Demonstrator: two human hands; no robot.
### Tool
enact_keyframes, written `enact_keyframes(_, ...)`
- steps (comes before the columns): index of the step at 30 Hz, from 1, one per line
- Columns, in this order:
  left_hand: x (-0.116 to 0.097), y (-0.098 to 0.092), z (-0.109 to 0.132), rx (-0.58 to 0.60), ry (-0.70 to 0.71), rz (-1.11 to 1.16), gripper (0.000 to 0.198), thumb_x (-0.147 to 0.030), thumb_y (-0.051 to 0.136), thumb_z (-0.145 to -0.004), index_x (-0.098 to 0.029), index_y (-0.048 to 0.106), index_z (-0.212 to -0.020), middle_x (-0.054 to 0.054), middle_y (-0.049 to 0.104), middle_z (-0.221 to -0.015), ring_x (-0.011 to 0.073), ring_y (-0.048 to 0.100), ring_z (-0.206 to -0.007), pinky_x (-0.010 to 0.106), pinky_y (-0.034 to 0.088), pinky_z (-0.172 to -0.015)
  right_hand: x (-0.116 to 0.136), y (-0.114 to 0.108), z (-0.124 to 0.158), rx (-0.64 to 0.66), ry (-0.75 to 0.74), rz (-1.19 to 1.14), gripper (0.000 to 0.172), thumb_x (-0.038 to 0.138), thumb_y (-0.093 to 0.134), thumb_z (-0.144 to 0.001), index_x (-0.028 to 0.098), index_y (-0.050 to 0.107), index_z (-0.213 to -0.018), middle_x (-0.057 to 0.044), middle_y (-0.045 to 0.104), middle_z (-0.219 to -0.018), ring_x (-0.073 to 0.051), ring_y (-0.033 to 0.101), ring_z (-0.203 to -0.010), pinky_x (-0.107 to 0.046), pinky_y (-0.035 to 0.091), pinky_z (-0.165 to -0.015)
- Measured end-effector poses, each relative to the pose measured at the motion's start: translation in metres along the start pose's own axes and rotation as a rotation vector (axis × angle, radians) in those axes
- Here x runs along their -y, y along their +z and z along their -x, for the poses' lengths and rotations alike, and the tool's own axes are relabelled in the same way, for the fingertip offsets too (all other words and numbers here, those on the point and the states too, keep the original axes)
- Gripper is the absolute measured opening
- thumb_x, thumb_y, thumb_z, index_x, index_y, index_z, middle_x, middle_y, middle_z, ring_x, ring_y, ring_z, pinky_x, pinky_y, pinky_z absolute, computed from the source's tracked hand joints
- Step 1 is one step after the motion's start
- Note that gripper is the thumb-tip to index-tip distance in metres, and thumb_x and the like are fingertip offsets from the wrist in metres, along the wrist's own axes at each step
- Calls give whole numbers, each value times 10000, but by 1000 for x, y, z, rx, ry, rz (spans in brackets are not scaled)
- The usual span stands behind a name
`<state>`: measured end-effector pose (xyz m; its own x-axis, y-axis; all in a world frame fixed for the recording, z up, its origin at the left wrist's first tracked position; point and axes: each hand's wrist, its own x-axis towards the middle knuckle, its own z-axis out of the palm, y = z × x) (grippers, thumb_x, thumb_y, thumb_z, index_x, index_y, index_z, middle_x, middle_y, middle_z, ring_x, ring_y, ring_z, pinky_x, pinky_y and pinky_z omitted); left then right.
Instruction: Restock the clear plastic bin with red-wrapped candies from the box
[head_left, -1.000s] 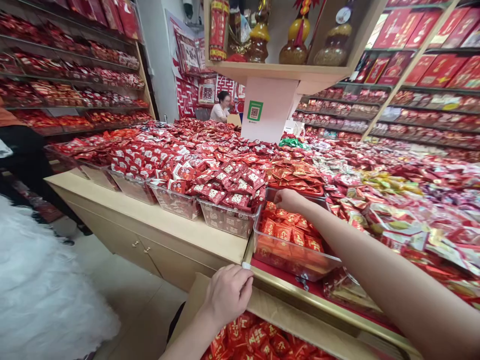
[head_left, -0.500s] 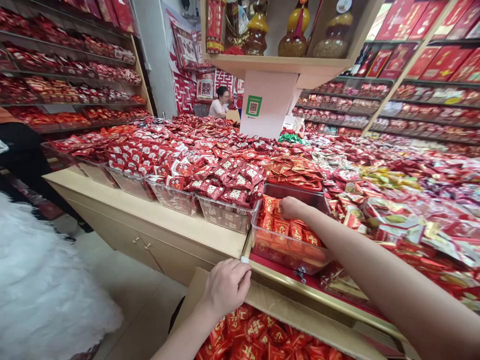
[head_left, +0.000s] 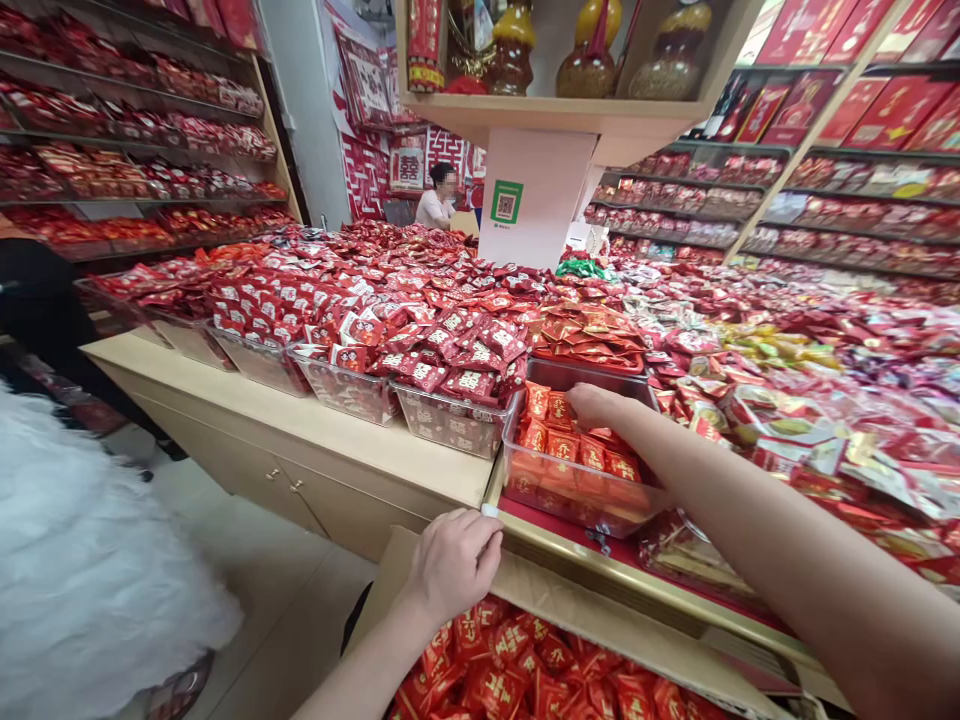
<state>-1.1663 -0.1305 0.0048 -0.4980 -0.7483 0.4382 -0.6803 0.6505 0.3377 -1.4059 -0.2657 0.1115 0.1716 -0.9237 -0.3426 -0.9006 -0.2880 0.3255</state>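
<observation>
My right hand (head_left: 594, 407) reaches into a clear plastic bin (head_left: 577, 508), its fingers bent down at the rows of orange-red packets (head_left: 561, 445); what its fingertips hold, if anything, is hidden. Below and left of the bin, my left hand (head_left: 457, 563) rests with curled fingers on the upper edge of an open cardboard box (head_left: 600, 610), beside the gold counter edge. A small white object (head_left: 490, 511) shows at its fingertips. Many red wrapped packets (head_left: 510, 665) with gold print fill the box.
Bins of dark red packets (head_left: 450, 425) line the wooden counter (head_left: 360, 450) at left. Heaped packets spread behind and right. A wooden display shelf (head_left: 585, 112) hangs ahead. A seated person (head_left: 435, 205) is far back; white fluffy clothing (head_left: 97, 560) is at left.
My right hand has shifted slightly right within the bin, over the packets. My left hand stays on the box edge. A sandalled foot now shows below the white clothing.
</observation>
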Motion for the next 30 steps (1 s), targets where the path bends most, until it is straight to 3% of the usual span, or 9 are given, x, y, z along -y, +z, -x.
enact_keyframes(4, 0, -1, 0, 1, -1, -6, 162, -187, 437, -820, -211, 598, -827, 7, 640, -713, 163, 576, -664, 290, 416, -617, -1, -10, 3, -22, 60, -25, 239, 161, 697, -632, 101, 665, -861, -124, 673, -895, -231, 615, -872, -247, 454, -699)
enact_keyframes(6, 0, -1, 0, -5, 0, -13, 160, -187, 442, -817, -214, 600, -828, 5, 640, -712, 163, 575, -656, 291, 416, -610, 0, -12, 2, -153, 68, -95, 263, 214, 667, -676, 100, 645, -912, -130, 659, -925, -231, 604, -890, -257, 451, -719)
enact_keyframes(9, 0, 0, 0, -13, 5, -13, 159, -188, 447, -813, -213, 604, -831, 5, 643, -714, 162, 575, -650, 292, 418, -605, 7, -8, -5, -351, -55, -213, 397, 325, 641, -707, 135, 587, -1051, -118, 614, -1031, -218, 573, -950, -266, 429, -803)
enact_keyframes(12, 0, 0, 1, -16, 5, -8, 167, -186, 443, -814, -207, 608, -825, 8, 641, -710, 160, 575, -653, 290, 423, -607, 15, 0, -14, -420, -127, -221, 459, 376, 653, -688, 153, 578, -1082, -121, 582, -1065, -231, 542, -1003, -282, 392, -872)
enact_keyframes(19, 1, -1, 2, 2, 7, -3, 187, -181, 420, -828, -203, 606, -835, 19, 637, -711, 161, 574, -660, 293, 421, -606, 22, -5, -23, -281, -26, -254, 285, 284, 563, -769, 121, 633, -992, -135, 633, -1006, -231, 564, -980, -254, 402, -824)
enact_keyframes(26, 0, -1, 1, 5, 7, 3, 183, -178, 424, -826, -203, 604, -842, 17, 643, -725, 168, 578, -671, 299, 426, -616, 27, -3, -21, -315, 41, -320, 186, 223, 514, -772, 155, 643, -886, -95, 661, -953, -210, 597, -895, -232, 415, -718)
enact_keyframes(30, -2, -2, 1, 10, 0, 0, 186, -169, 422, -822, -202, 606, -832, 13, 639, -711, 165, 573, -659, 296, 425, -607, 26, -1, -21, -281, 60, -359, 199, 223, 506, -779, 158, 630, -920, -81, 665, -937, -188, 600, -868, -212, 407, -669)
